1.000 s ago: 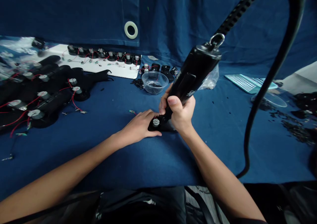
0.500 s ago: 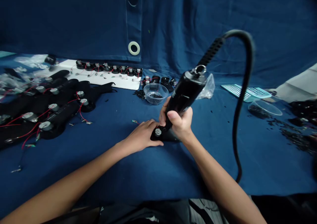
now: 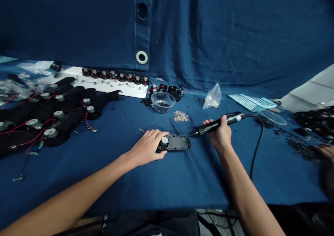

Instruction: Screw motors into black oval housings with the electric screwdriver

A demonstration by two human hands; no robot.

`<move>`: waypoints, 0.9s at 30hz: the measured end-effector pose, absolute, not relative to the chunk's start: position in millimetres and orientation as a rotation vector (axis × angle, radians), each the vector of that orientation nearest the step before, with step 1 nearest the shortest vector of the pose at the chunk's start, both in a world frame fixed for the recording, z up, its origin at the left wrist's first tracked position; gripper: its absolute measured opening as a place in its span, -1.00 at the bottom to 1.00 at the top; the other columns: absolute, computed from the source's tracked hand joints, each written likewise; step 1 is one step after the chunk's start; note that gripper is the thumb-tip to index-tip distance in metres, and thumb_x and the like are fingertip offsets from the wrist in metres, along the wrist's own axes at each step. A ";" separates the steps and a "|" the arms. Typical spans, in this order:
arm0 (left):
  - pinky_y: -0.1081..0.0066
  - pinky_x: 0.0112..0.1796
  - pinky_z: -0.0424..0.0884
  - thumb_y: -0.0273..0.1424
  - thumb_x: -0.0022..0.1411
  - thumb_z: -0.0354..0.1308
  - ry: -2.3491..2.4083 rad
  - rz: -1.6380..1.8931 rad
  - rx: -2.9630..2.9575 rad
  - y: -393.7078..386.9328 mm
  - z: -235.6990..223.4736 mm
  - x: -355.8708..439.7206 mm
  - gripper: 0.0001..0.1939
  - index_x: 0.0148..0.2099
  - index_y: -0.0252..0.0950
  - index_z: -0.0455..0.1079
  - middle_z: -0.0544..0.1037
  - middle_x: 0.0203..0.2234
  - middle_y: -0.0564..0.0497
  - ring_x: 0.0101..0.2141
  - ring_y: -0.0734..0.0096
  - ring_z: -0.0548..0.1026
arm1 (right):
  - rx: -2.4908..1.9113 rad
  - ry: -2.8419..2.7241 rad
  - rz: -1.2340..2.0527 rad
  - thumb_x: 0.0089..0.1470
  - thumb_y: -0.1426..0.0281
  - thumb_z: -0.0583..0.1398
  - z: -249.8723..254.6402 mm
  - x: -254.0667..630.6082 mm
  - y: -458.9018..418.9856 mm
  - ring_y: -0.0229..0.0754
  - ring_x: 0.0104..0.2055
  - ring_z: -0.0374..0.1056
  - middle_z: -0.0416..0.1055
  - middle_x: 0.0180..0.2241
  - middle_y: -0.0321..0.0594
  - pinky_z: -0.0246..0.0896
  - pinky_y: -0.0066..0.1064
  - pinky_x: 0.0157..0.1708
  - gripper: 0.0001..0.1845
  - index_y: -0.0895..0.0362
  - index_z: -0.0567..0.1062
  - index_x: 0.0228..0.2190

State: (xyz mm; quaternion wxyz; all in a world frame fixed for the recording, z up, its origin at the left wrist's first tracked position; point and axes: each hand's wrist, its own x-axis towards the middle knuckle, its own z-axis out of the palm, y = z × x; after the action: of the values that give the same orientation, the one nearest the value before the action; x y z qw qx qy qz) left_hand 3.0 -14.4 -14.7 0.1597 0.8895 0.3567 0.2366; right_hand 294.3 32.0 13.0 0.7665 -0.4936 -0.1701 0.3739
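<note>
My left hand (image 3: 146, 147) grips the motor end of a black plastic housing (image 3: 179, 142) that lies flat on the blue cloth. A round silver motor (image 3: 164, 140) shows beside my thumb and fingers. My right hand (image 3: 221, 135) is wrapped round a black electric screwdriver (image 3: 212, 126), held nearly level. Its tip points left, close to the housing's right end, apart from it. A pile of small screws (image 3: 181, 116) lies just beyond the housing. A small green circuit board (image 3: 141, 130) pokes out behind my left hand.
Black housings with motors and red wires (image 3: 58, 115) crowd the left. Behind stand a clear bowl (image 3: 163, 102), a white board (image 3: 114, 86) with a row of motor units, and a plastic bag (image 3: 212, 96). At right lie a turquoise basket (image 3: 242, 102), black pieces (image 3: 302, 149) and another person's hand (image 3: 326, 150).
My right hand has swung the electric screwdriver from upright over the housing to nearly level at its right, baring the housing and the screw pile. My left hand has stayed on the housing.
</note>
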 end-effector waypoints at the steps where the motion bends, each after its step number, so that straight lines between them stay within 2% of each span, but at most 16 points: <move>1: 0.19 -0.02 0.26 -0.33 0.18 0.16 1.027 0.697 2.535 -14.6 -14.7 2.8 -0.42 0.22 -0.23 0.10 0.37 -0.03 -0.09 -0.04 0.15 0.34 | -1.128 -0.267 0.867 0.20 0.16 0.09 3.4 303.6 34.0 -0.27 -0.53 0.39 0.34 -0.53 -0.36 0.43 -0.39 -0.50 -0.73 0.11 0.21 -0.29; 6: 0.22 -0.02 0.26 -0.35 0.18 0.15 1.080 0.739 2.508 -13.6 -13.6 0.9 -0.42 0.22 -0.23 0.09 0.35 -0.03 -0.08 -0.04 0.18 0.35 | -1.135 -0.134 1.010 0.18 0.02 0.05 -8.1 325.6 37.0 -0.37 -0.65 0.22 0.21 -0.61 -0.40 0.34 -0.50 -0.62 -0.58 0.13 0.20 -0.42; 10: 0.22 -0.03 0.27 -0.35 0.17 0.16 1.089 0.697 2.518 -12.2 -13.2 0.8 -0.42 0.21 -0.22 0.10 0.36 -0.04 -0.06 -0.04 0.20 0.35 | -1.085 -0.124 1.067 0.26 0.10 -0.05 -4.0 329.1 35.5 -0.43 -0.69 0.12 0.13 -0.66 -0.42 0.25 -0.60 -0.66 -0.58 0.14 0.18 -0.49; 14: 0.22 -0.04 0.27 -0.35 0.17 0.17 1.084 0.674 2.540 -12.3 -14.1 1.3 -0.42 0.21 -0.20 0.11 0.36 -0.04 -0.04 -0.06 0.21 0.36 | -1.088 -0.132 1.068 0.28 0.17 -0.04 -7.7 327.7 36.3 -0.43 -0.68 0.13 0.14 -0.65 -0.42 0.25 -0.61 -0.66 -0.63 0.14 0.18 -0.48; 21: 0.19 -0.01 0.25 -0.34 0.19 0.14 1.056 0.684 2.574 -12.0 -17.1 1.2 -0.45 0.21 -0.22 0.11 0.37 -0.05 -0.07 -0.04 0.19 0.35 | -1.208 -0.196 0.936 0.27 0.16 -0.03 -15.2 323.4 40.4 -0.39 -0.64 0.22 0.20 -0.63 -0.40 0.33 -0.56 -0.61 -0.66 0.13 0.19 -0.43; 27: 0.18 -0.02 0.26 -0.34 0.19 0.13 1.061 0.678 2.571 -11.7 -16.7 2.0 -0.44 0.21 -0.22 0.11 0.38 -0.06 -0.08 -0.05 0.17 0.34 | -1.403 -0.366 0.821 0.26 0.10 -0.06 -19.2 315.7 44.3 -0.32 -0.49 0.40 0.31 -0.52 -0.36 0.46 -0.41 -0.40 -0.66 0.11 0.16 -0.36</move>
State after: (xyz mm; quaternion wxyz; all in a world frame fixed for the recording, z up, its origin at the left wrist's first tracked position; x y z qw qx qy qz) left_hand 2.0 -11.7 -16.7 0.1388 0.8894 0.3670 0.2347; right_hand 315.7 44.3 -19.2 0.6726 -0.6231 -0.1624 0.3646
